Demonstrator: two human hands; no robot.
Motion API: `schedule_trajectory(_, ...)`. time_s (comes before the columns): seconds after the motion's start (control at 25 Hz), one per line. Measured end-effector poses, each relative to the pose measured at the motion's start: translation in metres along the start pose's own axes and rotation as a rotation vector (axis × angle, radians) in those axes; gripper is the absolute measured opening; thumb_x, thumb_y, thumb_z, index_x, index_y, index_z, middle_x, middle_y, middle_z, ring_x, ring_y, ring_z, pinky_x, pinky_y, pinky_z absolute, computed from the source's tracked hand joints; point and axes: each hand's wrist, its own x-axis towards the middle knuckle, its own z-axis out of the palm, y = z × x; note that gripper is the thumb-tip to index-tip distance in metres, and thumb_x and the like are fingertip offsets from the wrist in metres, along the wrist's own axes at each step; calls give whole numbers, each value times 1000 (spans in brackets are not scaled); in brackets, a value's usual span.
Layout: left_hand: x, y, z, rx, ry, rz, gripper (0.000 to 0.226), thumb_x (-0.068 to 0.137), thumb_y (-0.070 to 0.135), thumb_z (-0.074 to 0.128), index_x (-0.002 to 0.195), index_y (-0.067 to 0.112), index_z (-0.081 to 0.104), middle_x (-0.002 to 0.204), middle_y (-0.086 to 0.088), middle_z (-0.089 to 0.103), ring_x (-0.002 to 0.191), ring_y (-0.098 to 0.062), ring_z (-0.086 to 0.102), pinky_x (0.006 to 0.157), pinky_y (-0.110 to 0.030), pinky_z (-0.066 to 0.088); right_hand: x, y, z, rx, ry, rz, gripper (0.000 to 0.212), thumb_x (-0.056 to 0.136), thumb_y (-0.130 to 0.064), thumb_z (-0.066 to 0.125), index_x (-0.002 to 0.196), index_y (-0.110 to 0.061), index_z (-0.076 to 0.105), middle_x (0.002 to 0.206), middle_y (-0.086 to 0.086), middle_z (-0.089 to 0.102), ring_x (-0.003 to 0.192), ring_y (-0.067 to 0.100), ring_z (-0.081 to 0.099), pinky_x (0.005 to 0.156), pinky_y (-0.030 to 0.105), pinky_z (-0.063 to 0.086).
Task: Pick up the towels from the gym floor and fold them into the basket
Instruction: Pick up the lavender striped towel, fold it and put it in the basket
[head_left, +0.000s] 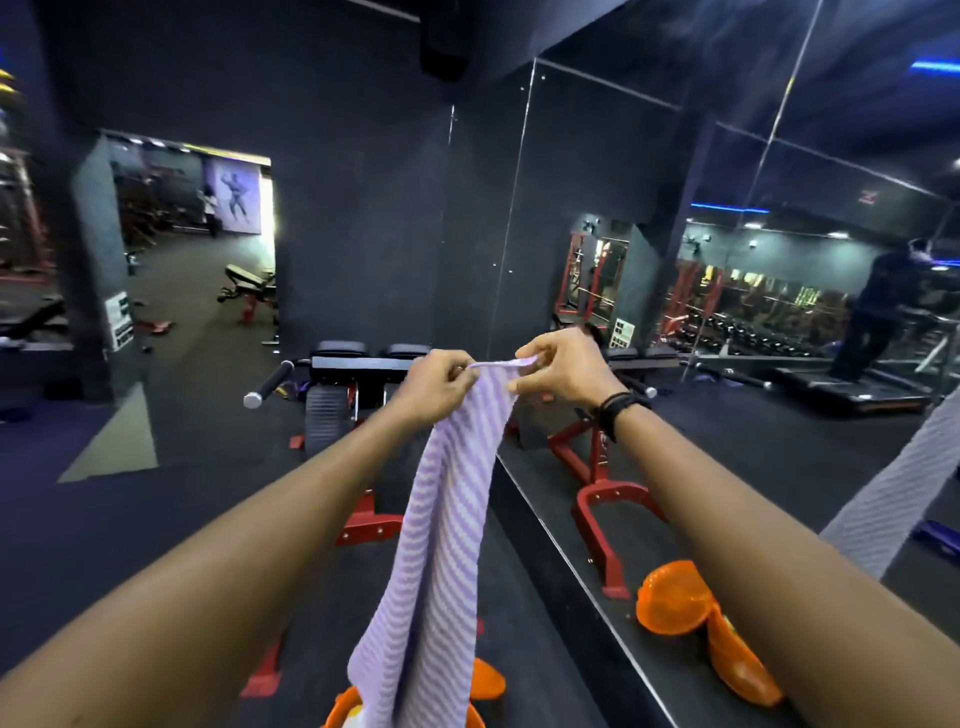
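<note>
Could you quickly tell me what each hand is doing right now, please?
Left hand: closed, pinching the top edge of the purple striped towel.
Right hand: closed, pinching the same edge.

ribbed cloth towel (441, 519), seemingly plastic basket (340, 709)

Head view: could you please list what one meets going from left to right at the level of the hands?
Silver-capped roller bar → left hand → lilac striped towel's top edge → right hand → black wristband → treadmill in the mirror.

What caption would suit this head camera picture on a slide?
Both hands, left and right, pinch the top edge of a lilac striped towel hanging above an orange basket.
</note>
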Motion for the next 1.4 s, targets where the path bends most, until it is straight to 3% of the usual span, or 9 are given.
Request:
schedule_trajectory(0.16, 9, 10, 6, -24, 8, 86, 18, 94, 13, 56, 79, 7, 64, 67, -10, 55, 64, -12, 42, 60, -25, 33, 11, 13, 11, -155, -224, -280, 36, 69, -35, 84, 57, -22, 53, 58, -4, 45, 55, 6, 34, 53, 22, 29)
schedule_trajectory(0.48, -17, -74, 20, 65, -14, -186, 23, 94, 14, 50, 72, 19, 54, 68, 1, 54, 67, -14, 46, 65, -30, 36, 41, 22, 18, 492, 91, -103, 20, 88, -14, 63, 70, -11, 55, 62, -2, 51, 61, 10, 44, 57, 26, 35)
schedule_trajectory(0.6, -15, -86, 16, -220, 136, -245, 27, 94, 25, 52, 67, 19, 55, 67, 4, 54, 67, -11, 47, 68, -32, 37, 42, 28, 19, 515, 156, -21, 17, 89, -13, 62, 76, -15, 52, 69, 0, 51, 64, 10, 43, 58, 25, 36)
schedule_trajectory(0.8, 14, -42, 2, -385, 53, -55, 23, 93, 24, 59, 72, 20, 66, 68, 7, 64, 66, -6, 54, 62, -26, 40, 36, 13, 46, 237, -308, -115, 36, 71, -33, 82, 100, -18, 66, 97, -6, 67, 85, 3, 60, 79, 21, 48)
schedule_trajectory(0.88, 18, -38, 0, -385, 81, -31, 19, 89, 29, 63, 72, 24, 69, 70, 6, 68, 67, -6, 56, 63, -27, 43, 37, 8, 55, 113, -407, -157, 31, 70, -34, 82, 83, -12, 66, 75, -5, 61, 67, 7, 51, 65, 29, 43)
schedule_trajectory(1.0, 14, -54, -10, -246, 137, -33, 15, 86, 30, 68, 75, 19, 67, 69, 5, 66, 62, -4, 52, 60, -24, 38, 43, 7, 54, 58, -238, -184, 41, 83, -27, 72, 58, -11, 44, 58, -4, 37, 59, 10, 31, 57, 29, 27)
schedule_trajectory(1.16, -1, -85, -14, 103, -1, -216, 24, 92, 20, 58, 69, 24, 53, 69, 3, 56, 64, -9, 46, 56, -24, 32, 49, 4, 51, 319, -41, -107, 41, 88, -30, 60, 59, -15, 37, 61, -3, 32, 62, 11, 30, 57, 29, 25)
schedule_trajectory(1.28, -5, -85, -10, -265, 55, -262, 24, 100, 18, 43, 77, 19, 49, 74, 4, 47, 71, -10, 42, 58, -25, 32, 50, 0, 54, 424, 25, -46, 34, 83, -38, 61, 69, -11, 45, 67, -1, 38, 64, 12, 35, 59, 29, 30)
schedule_trajectory(1.4, 5, -56, -16, -405, 92, -112, 20, 98, 18, 51, 78, 16, 53, 70, 9, 48, 65, -3, 41, 60, -19, 34, 43, -12, 56, 260, -258, -166, 20, 81, -32, 74, 90, -18, 63, 80, -7, 60, 74, 0, 51, 67, 17, 42)
